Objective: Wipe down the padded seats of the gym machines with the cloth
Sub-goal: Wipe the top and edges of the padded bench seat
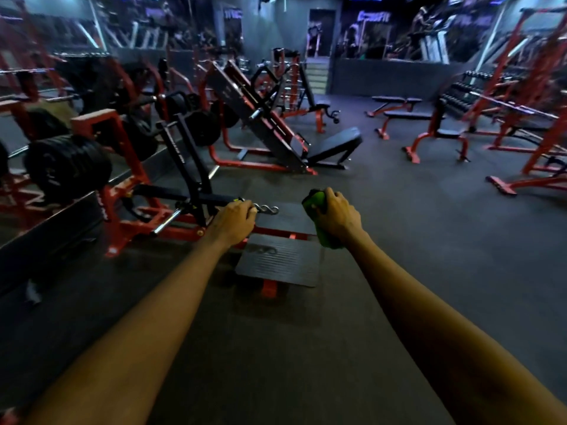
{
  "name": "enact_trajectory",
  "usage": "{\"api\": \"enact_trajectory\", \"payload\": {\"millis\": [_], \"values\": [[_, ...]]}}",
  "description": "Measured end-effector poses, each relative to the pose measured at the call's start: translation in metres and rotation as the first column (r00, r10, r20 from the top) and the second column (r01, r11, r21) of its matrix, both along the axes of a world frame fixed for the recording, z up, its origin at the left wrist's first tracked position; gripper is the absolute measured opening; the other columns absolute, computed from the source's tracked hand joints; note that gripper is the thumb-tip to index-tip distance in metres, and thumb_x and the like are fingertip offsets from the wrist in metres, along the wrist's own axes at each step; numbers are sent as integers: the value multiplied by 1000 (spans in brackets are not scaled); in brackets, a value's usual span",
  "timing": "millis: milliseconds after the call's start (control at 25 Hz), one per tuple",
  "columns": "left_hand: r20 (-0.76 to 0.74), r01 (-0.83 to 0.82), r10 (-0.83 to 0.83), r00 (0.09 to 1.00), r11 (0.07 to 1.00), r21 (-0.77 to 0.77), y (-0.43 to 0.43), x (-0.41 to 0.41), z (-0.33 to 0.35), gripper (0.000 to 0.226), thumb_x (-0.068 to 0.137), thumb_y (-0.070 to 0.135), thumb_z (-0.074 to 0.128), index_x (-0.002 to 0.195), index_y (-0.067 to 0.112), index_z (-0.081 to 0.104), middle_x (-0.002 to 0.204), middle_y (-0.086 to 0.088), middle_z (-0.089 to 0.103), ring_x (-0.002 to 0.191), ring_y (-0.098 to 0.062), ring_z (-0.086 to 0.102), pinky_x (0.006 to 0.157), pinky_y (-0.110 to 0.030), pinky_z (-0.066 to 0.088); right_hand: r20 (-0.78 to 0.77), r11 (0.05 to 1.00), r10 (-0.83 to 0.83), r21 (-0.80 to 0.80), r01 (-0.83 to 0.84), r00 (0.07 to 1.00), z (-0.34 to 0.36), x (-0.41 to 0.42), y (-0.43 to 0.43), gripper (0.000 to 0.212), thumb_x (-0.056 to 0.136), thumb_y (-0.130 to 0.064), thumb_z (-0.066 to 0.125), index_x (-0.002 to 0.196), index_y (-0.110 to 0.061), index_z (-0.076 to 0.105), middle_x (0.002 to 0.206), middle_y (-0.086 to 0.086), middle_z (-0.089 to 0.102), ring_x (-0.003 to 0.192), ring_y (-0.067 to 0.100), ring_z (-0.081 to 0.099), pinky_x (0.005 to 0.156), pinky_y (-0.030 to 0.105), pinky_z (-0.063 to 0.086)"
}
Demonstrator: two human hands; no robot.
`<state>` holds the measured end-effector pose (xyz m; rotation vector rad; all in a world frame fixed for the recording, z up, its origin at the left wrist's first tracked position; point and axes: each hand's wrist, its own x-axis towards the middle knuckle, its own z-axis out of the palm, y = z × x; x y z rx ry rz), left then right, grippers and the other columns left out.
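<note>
The bunched green cloth (pixel 314 201) is being gripped in the closed right hand (pixel 339 217), beside the ribbed footplate (pixel 276 262). The machine's chain hook (pixel 267 209) is being held in the curled left hand (pixel 234 220).

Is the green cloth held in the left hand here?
No, the right hand grips the green cloth, while the left hand holds a metal chain.

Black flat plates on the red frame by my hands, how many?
2. One ribbed black flat plate lies nearer, between the forearms; the other sits beyond it, between the left hand gripping a metal chain and the right hand holding a green cloth. Others may be hidden.
</note>
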<state>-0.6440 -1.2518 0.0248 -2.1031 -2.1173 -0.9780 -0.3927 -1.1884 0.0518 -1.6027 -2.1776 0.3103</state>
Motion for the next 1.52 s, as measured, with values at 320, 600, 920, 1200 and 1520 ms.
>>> {"api": "enact_trajectory", "payload": {"millis": [320,600,920,1200,1520], "values": [[18,163,-162,987,986,-46,62,17,0,25,102,20,47,102,3,65,103,-21,67,97,-38,62,86,-45,50,-54,982,-183,32,185,982,-10,41,11,46,99,-50,53,121,-11,46,124,15,55,103,42,60,75,45,46],[65,208,-206,976,978,-16,115,23,11,25,99,19,50,101,2,68,103,-23,69,98,-40,63,87,-45,50,-110,966,-251,32,256,962,-7,58,37,38,97,-50,56,113,-16,48,114,11,57,96,35,59,79,46,50],[126,223,-215,969,973,-57,184,52,7,26,98,11,51,114,4,69,117,-17,69,109,-34,63,94,-38,48,-212,955,-292,-9,297,932,-16,95,110,33,94,-48,62,105,-18,51,107,10,61,92,31,61,79,47,54],[157,208,-192,969,974,-93,298,117,-1,24,95,8,53,110,4,71,112,-17,71,104,-35,65,91,-37,48,-170,958,-285,-12,287,943,-25,158,221,28,96,-41,60,107,-18,50,110,10,60,94,32,59,81,49,54],[213,198,-174,961,976,-94,434,180,-13,23,96,5,52,107,1,72,111,-18,71,103,-34,65,87,-33,46,-136,958,-287,-33,285,948,-28,220,355,28,97,-38,58,113,-16,49,113,10,58,99,33,58,85,51,52]]}}
